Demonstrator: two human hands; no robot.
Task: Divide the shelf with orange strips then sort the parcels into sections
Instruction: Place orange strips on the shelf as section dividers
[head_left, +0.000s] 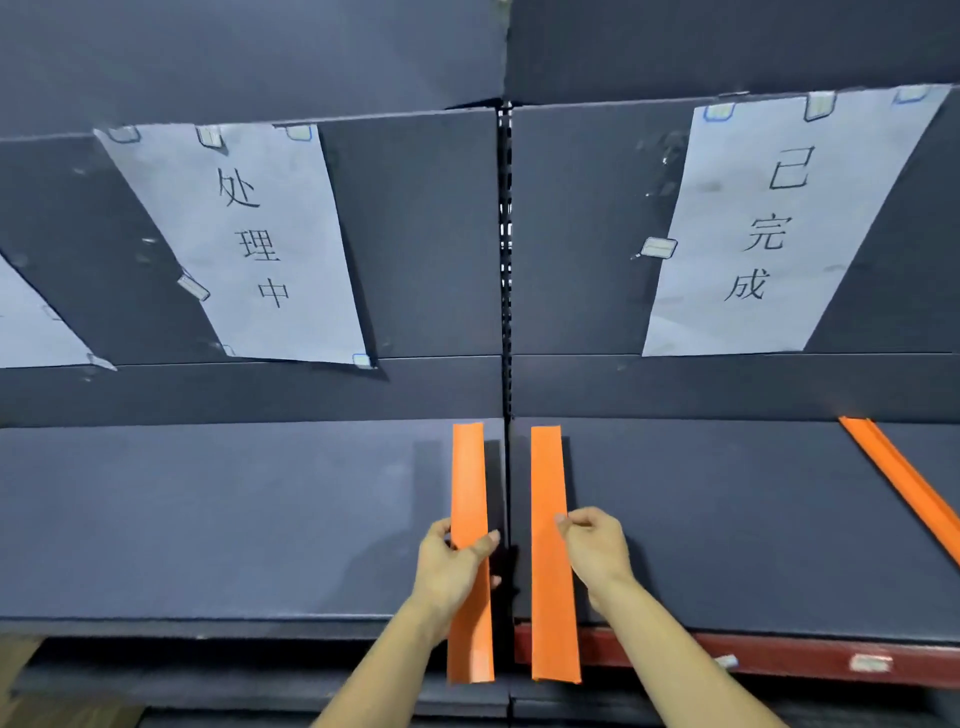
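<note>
Shelf (208, 519) wide open mid-frame; left hand (452, 566) pinches one orange strip (469, 499), right hand (597, 545) pinches another strip (550, 519).

Pretty dim, flat overhead-ish light, no glare. Soft shadows beside the orange strips (550, 545). Wide-angle lens bends the shelf (208, 519) edges; the whole frame's slightly soft, corners worst.

Three plain orange strips (469, 483), dark grey shelf (208, 519), white paper signs (249, 239) with black characters
</note>
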